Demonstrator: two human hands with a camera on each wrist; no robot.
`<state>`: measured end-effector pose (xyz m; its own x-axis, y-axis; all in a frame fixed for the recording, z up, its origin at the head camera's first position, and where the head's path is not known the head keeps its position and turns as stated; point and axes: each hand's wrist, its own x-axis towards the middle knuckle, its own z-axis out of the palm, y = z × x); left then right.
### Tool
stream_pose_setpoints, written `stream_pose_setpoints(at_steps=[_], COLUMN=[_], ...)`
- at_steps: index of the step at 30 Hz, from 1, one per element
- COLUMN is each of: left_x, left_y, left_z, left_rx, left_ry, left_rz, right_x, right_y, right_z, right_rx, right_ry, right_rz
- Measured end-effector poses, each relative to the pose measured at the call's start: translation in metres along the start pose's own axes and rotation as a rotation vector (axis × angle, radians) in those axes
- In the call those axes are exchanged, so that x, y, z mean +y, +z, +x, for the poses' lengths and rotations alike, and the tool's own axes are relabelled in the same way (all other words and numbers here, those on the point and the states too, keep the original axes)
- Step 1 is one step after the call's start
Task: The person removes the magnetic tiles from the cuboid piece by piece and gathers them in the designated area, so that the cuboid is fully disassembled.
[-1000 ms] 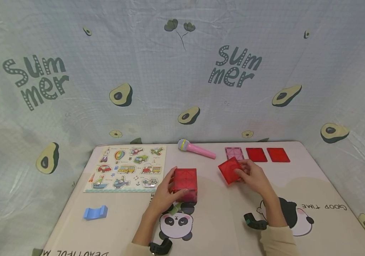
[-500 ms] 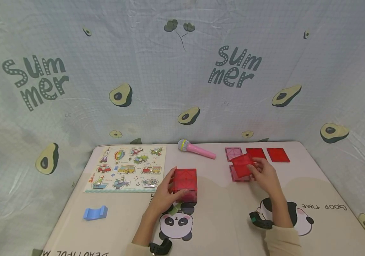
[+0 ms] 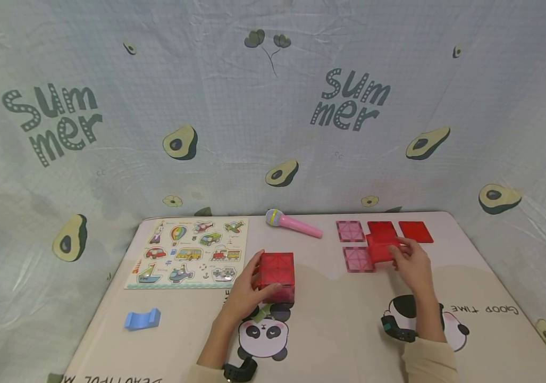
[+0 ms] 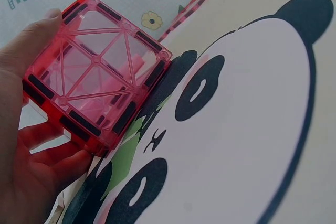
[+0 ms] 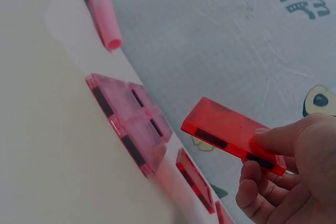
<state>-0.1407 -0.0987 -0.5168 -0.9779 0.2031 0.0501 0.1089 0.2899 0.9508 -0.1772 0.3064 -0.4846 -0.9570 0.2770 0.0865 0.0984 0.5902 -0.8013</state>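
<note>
My left hand (image 3: 245, 290) grips a box of see-through red magnetic tiles (image 3: 277, 274) by its left side, thumb across the front and fingers behind. In the left wrist view the box's pink window side (image 4: 97, 61) faces the camera, with dark magnets along its frame. My right hand (image 3: 412, 263) pinches a red magnetic tile (image 5: 226, 132) between thumb and fingers, slightly tilted. In the head view that tile overlaps a red tile (image 3: 381, 227) behind it. Just left of it lies a pink tile (image 3: 359, 259), and another pink tile (image 3: 350, 231) sits farther back.
One more red tile (image 3: 416, 232) lies at the back right. A pink toy microphone (image 3: 296, 223) rests near the back edge. A picture puzzle board (image 3: 189, 252) takes up the back left, and a blue arched block (image 3: 142, 319) stands in front of it.
My right hand has moved rightward with the red tile, past the front pink tile, which now shows fully. My left hand and the box stay in place.
</note>
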Motion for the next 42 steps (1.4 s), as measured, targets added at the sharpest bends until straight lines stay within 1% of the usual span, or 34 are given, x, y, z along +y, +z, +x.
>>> stream_pose_setpoints(at_steps=[7, 13, 21, 28, 33, 42], left_x=[0.0, 0.0, -0.001, -0.002, -0.002, 0.0], left_y=[0.0, 0.0, 0.0, 0.001, 0.0, 0.0], left_z=[0.0, 0.0, 0.0, 0.0, 0.0, -0.001], left_rx=[0.001, 0.002, 0.005, 0.008, 0.008, 0.011], left_ry=[-0.011, -0.011, -0.011, -0.036, -0.033, -0.03], left_rz=[0.016, 0.011, 0.011, 0.029, 0.027, 0.022], right_x=[0.007, 0.014, 0.021, 0.031, 0.035, 0.034], right_y=[-0.006, -0.008, -0.007, -0.008, -0.008, -0.008], right_z=[0.0, 0.0, 0.002, 0.003, 0.004, 0.004], right_rx=[0.029, 0.054, 0.027, 0.023, -0.003, -0.014], right_ry=[0.092, 0.139, 0.223, 0.228, 0.237, 0.228], right_rz=[0.041, 0.039, 0.043, -0.01, -0.033, -0.128])
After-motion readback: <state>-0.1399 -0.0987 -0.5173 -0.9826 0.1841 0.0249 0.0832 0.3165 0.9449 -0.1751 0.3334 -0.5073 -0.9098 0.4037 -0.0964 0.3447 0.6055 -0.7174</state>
